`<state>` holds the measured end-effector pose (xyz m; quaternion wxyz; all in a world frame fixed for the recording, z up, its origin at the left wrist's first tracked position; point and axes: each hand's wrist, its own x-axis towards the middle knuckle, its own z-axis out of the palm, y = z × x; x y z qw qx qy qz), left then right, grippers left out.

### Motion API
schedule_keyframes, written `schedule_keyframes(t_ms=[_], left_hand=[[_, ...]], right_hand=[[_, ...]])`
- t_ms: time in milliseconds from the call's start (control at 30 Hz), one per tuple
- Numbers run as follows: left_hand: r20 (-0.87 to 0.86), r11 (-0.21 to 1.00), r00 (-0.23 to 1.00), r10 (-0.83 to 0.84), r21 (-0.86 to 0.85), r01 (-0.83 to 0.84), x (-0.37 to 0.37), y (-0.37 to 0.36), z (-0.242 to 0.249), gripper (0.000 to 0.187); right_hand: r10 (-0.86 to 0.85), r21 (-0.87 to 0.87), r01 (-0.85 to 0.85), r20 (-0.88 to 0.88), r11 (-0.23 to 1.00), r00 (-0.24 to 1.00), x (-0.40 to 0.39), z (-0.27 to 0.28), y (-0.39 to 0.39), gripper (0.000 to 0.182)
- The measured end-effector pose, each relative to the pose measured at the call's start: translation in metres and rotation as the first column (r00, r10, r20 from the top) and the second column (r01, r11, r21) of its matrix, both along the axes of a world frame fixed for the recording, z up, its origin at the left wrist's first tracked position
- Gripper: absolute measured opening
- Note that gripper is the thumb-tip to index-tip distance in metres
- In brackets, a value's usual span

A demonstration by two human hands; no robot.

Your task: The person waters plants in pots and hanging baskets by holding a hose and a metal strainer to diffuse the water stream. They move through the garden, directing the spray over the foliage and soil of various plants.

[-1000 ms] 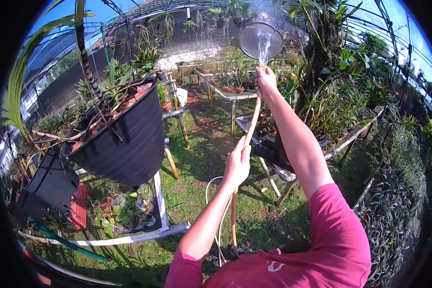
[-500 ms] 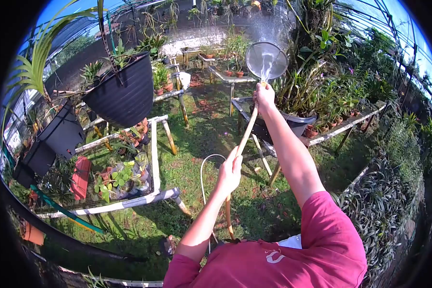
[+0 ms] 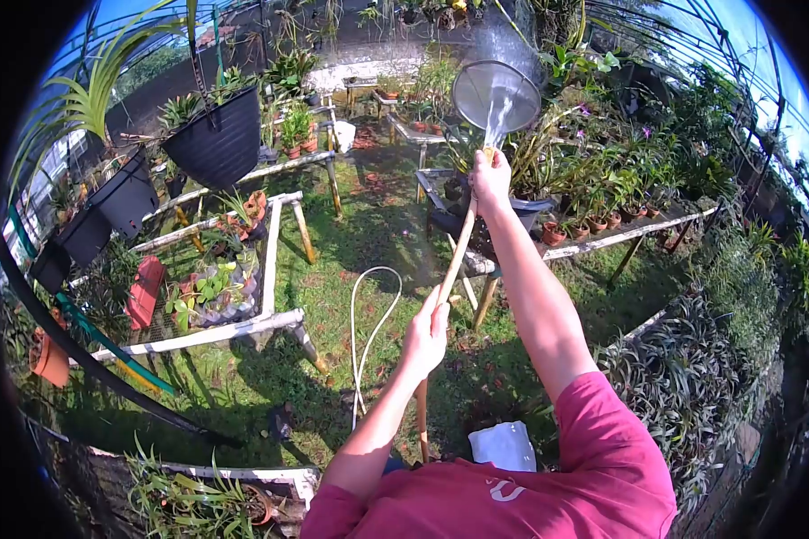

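Note:
My right hand is wrapped round the upper end of a tan hose, just below where water sprays out. Lower down, my left hand closes round the same hose, which hangs on below it. In front of the jet is a round mesh disc with a dark rim; how it is attached is hard to make out. Beyond my right hand, leafy plants stand in a dark pot.
Black pots hang at the left above a white-framed bench. Clay pots line the right bench. A pale hose loops over the grass, and a white container sits near my body.
The view has shifted, showing more of the white container and a potted plant at the lower left. Both hands keep their hold on the hose, and water still sprays.

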<state>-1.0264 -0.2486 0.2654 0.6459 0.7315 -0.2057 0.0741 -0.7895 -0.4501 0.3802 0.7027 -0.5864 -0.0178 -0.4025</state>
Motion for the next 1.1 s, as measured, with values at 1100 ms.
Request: schedule_keyframes(t_ms=[1100], left_hand=[[0.071,0.976,0.977,-0.201,-0.067,0.206,-0.195,0.04,0.054,0.046]], right_hand=[[0.065,-0.025,-0.067,-0.086,0.997,0.994,-0.246,0.094,0.027,0.007]])
